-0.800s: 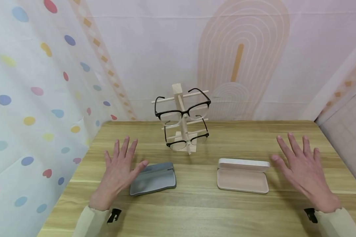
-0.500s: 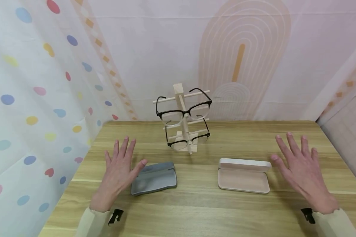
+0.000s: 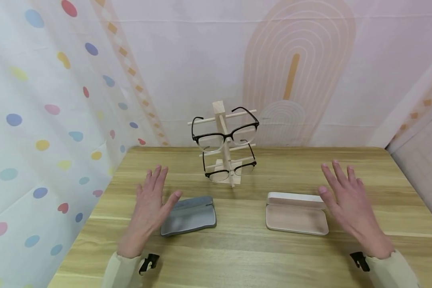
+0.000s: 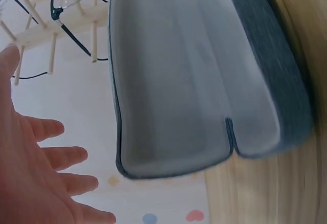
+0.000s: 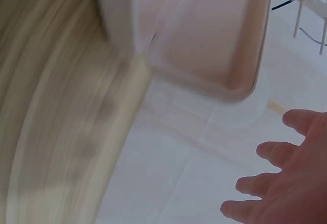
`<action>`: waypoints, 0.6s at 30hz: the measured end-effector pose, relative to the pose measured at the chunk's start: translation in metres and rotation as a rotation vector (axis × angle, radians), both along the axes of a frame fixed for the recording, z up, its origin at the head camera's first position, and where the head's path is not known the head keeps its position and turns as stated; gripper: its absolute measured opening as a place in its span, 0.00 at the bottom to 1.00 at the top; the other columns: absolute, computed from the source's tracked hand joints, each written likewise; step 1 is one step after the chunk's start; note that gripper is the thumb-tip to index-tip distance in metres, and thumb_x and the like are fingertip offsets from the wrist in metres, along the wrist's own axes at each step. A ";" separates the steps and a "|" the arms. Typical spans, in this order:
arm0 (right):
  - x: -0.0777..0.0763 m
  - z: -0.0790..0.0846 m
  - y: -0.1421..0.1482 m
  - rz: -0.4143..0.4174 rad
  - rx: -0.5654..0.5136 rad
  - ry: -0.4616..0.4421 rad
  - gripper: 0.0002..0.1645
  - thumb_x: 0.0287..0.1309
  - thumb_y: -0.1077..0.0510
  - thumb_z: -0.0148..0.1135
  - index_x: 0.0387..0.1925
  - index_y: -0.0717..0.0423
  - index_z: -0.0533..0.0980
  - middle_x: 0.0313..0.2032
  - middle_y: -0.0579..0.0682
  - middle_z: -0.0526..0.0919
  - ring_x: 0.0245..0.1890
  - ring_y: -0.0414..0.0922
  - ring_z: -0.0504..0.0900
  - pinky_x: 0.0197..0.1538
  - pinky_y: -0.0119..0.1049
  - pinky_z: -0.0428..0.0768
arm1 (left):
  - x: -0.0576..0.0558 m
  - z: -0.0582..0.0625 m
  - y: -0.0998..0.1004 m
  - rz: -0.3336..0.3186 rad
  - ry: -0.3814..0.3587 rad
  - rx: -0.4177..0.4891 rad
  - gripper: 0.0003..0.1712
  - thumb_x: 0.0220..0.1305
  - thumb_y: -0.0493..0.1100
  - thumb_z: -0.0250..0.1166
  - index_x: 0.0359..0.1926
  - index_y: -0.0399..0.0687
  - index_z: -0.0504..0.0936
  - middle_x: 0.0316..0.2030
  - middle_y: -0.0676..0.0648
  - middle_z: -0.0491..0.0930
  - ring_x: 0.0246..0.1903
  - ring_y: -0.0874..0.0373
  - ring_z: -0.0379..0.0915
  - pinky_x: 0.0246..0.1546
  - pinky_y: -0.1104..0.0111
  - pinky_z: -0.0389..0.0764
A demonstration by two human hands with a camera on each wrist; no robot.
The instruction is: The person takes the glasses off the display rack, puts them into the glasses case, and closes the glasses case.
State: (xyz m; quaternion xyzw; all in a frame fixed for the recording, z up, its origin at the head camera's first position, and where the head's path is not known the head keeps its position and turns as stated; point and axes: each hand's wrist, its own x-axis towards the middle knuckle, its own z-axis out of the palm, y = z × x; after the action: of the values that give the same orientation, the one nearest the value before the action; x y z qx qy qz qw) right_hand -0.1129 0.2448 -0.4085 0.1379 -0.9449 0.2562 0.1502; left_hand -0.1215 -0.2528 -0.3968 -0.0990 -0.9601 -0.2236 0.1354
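My left hand (image 3: 149, 214) holds nothing, its fingers spread beside an opened grey-blue glasses case (image 3: 191, 218); its thumb overlaps the case's left end in the head view. Over on the right, my right hand (image 3: 351, 208) is also spread and bare, the thumb near the right end of an opened glasses case (image 3: 297, 218) with white shell and pink lining. Both cases show bare linings. Farther back, a wooden display stand (image 3: 219, 108) bears two pairs of glasses: dark-topped, clear-bottomed glasses (image 3: 225, 138) above, and black half-rim glasses (image 3: 217, 176) below.
Everything stands on a wood-grain table (image 3: 245, 256). A pale printed curtain (image 3: 187, 60) hangs along the table's back edge, and a dotted one (image 3: 50, 132) along the left. The stand's pegs stick out sideways and forward.
Both hands have shifted inward, the right one more, toward the pink-lined case. The head view has turned slightly left. Cases and glasses stay put on the table and stand.
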 end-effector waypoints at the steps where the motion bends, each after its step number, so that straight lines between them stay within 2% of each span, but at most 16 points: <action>1: 0.000 0.000 -0.003 0.007 -0.022 -0.001 0.35 0.82 0.45 0.41 0.80 0.58 0.57 0.78 0.70 0.51 0.74 0.79 0.44 0.68 0.81 0.46 | 0.000 0.000 0.001 -0.003 0.005 0.014 0.48 0.76 0.66 0.54 0.80 0.38 0.55 0.79 0.32 0.51 0.78 0.30 0.40 0.69 0.25 0.44; 9: -0.002 0.006 -0.026 0.023 -0.126 -0.018 0.34 0.83 0.47 0.40 0.78 0.60 0.60 0.78 0.66 0.55 0.77 0.72 0.46 0.72 0.76 0.47 | 0.000 0.000 0.007 -0.040 0.050 0.148 0.39 0.80 0.59 0.50 0.78 0.36 0.59 0.76 0.31 0.59 0.74 0.31 0.54 0.70 0.34 0.57; 14: -0.005 0.010 -0.040 0.024 -0.172 -0.029 0.34 0.82 0.46 0.40 0.79 0.59 0.59 0.78 0.65 0.57 0.78 0.69 0.48 0.75 0.70 0.48 | -0.001 0.000 0.010 -0.039 0.034 0.224 0.36 0.80 0.56 0.51 0.76 0.36 0.63 0.73 0.33 0.65 0.72 0.33 0.59 0.70 0.38 0.61; 18: -0.008 0.015 -0.051 0.023 -0.223 -0.041 0.34 0.82 0.45 0.42 0.78 0.59 0.61 0.78 0.61 0.58 0.79 0.64 0.50 0.76 0.68 0.50 | -0.003 0.003 0.014 -0.032 -0.006 0.310 0.33 0.81 0.54 0.51 0.75 0.38 0.65 0.72 0.34 0.68 0.71 0.36 0.61 0.69 0.40 0.64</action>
State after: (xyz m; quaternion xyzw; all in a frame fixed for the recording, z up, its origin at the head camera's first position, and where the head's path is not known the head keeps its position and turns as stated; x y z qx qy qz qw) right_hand -0.1208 0.1937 -0.3939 0.1259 -0.9117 0.3643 0.1422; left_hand -0.1240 -0.2390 -0.3937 -0.0917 -0.9128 -0.3716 0.1424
